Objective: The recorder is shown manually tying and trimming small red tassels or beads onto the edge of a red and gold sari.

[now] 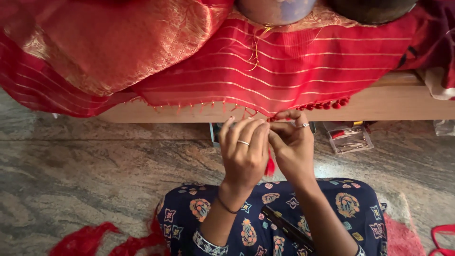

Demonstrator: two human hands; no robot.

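Both hands meet at the fringed edge of a red silk cloth with thin gold stripes (284, 66), which lies draped over a low wooden table (398, 102) and hangs off its front edge. The left hand (244, 151), wearing a slim ring and a dark thread at the wrist, has its fingers curled inward and pressed close against the right hand (294, 144), which also wears a ring; the fingertips of both are pinched together on a red thread tassel (270, 166) that dangles from the cloth's border between the palms. A row of small red knotted bobbles (327, 105) runs along the hem just to the right of the hands. A second fold of red and gold brocade fabric (113, 42) lies heaped at the left of the table. Under the table's edge, on the mottled stone floor (71, 166), sits a clear plastic box of small sewing bits (350, 138). Loose red thread bundles (90, 239) lie on the floor by the person's lap, which is covered in dark blue printed fabric (346, 208)
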